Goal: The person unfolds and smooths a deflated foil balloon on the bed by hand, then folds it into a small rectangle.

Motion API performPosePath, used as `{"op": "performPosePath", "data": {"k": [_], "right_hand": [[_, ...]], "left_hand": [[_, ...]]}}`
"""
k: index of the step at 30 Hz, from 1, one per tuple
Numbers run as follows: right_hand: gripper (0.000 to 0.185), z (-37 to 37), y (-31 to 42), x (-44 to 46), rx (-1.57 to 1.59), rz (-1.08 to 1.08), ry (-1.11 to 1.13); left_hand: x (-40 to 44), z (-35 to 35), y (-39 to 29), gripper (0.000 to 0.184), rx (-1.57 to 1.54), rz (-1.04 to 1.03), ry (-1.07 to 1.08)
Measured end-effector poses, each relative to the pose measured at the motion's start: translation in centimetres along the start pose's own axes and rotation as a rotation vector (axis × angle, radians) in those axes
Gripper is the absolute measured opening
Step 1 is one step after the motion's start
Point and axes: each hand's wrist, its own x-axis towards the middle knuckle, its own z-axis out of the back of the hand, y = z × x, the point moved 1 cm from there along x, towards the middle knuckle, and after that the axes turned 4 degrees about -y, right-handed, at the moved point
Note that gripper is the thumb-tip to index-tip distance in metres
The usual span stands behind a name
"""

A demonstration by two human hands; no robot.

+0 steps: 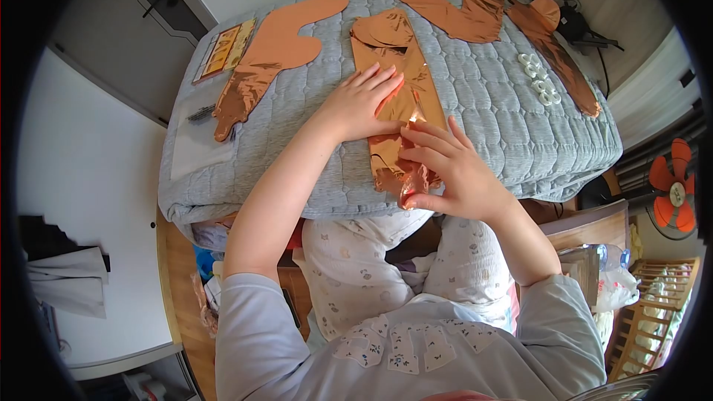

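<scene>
A flat, uninflated rose-gold foil balloon (423, 78) lies lengthwise on the grey quilted cover in front of me. My left hand (364, 100) presses on its middle, palm down with fingers outstretched. At the near end, my right hand (457, 171) rests with fingers spread and thumb apart, touching a crumpled fold (416, 177) of the foil. Its fingertips lie on the foil rather than closed round it. Farther off are more flat foil balloons: a curved one (275, 41) at left, a wide one (464, 11) at the back and a narrow one (557, 52) at right.
The quilted bed (490, 122) carries a picture-printed packet (225, 50), a clear plastic bag (200, 145) and a cluster of white rings (540, 80). Black cables and a black device (575, 26) stand at the back right. An orange-bladed fan (676, 186) is at far right.
</scene>
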Motion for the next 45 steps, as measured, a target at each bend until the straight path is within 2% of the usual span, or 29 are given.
{"op": "performPosePath", "data": {"k": [3,9,11,14,21,24,30,32,33,35,36,38,39,41,45], "right_hand": [[0.071,-0.1,0.1,-0.3,0.132,-0.028,0.065],[0.063,-1.2,0.0,-0.3,0.189,0.184,0.049],[0.056,-2.2,0.0,-0.3,0.258,0.152,-0.165],[0.052,-1.4,0.1,-0.7,0.341,0.079,-0.182],[0.056,-2.0,0.3,-1.4,0.195,0.138,-0.19],[0.059,-2.5,1.0,-1.8,0.059,0.106,-0.181],[0.056,-1.2,1.0,-1.1,-0.006,0.169,0.048],[0.053,-0.5,0.5,-0.9,0.206,0.189,0.043],[0.053,-0.5,0.0,-0.8,0.207,0.189,0.043],[0.044,-0.4,-0.8,-0.4,0.404,0.081,0.037],[0.044,-0.4,-0.8,-0.1,0.404,0.081,0.035],[0.038,-0.2,-1.1,0.8,0.416,-0.154,0.031],[0.038,-0.3,-1.5,1.1,0.417,-0.154,0.031],[0.035,-0.5,-2.7,1.8,0.402,-0.132,-0.19],[0.04,0.0,-3.8,2.4,0.322,-0.147,-0.148]], "left_hand": [[-0.1,-0.1,0.0,0.094,-0.015,0.022,0.008],[0.0,-0.1,0.1,0.097,-0.011,0.027,0.009],[0.0,-0.1,0.1,0.099,-0.011,0.016,0.003],[0.0,-0.3,0.1,0.103,-0.008,0.021,-0.01],[0.1,-0.3,0.1,0.105,0.006,0.013,-0.019],[-0.1,-0.4,0.2,0.1,0.019,0.004,-0.013],[-0.2,-0.2,0.2,0.094,0.014,-0.011,0.013],[-0.1,-0.2,0.2,0.093,0.009,-0.012,0.007],[-0.1,-0.2,0.3,0.093,0.009,-0.012,0.007],[-0.1,-0.2,0.3,0.095,0.014,-0.014,0.014],[0.0,-0.3,0.3,0.095,0.015,-0.015,0.015],[0.0,-0.3,0.3,0.097,0.028,0.002,0.017],[0.0,-0.3,0.3,0.097,0.028,0.003,0.018],[0.1,-0.4,0.2,0.1,0.027,0.01,0.015],[0.1,-0.3,0.2,0.102,0.003,0.021,0.007]]}}
